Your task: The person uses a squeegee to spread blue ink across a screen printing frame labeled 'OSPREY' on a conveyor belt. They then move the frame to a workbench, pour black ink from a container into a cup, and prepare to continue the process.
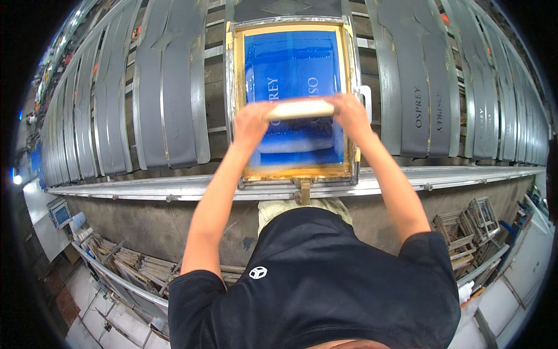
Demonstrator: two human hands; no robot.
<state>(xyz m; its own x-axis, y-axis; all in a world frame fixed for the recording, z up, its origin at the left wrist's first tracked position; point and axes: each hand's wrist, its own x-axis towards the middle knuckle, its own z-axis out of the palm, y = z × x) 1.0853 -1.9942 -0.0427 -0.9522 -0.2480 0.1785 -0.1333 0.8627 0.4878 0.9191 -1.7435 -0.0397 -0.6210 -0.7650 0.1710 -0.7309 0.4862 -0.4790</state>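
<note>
Both my hands grip a squeegee (301,109) with a pale handle, one at each end. My left hand (251,123) is closed round its left end, and my right hand (352,116) round its right end. Slight motion blur softens the hands and the handle. Beneath it lies a framed printing screen (231,87) with a blue mesh and yellowish taped edges. Pale lettering shows through the mesh, partly covered by the squeegee. Wet, glossy blue streaks (290,53) cross the far part of the mesh. The squeegee's blade is hidden from me.
Grey fabric panels (165,87) lie in rows on the slatted table left of the screen; lettered ones (427,87) lie to the right. A metal rail (157,189) runs along the table's near edge. Stacked frames (131,264) stand behind me on the left, with more frames (459,232) on the right.
</note>
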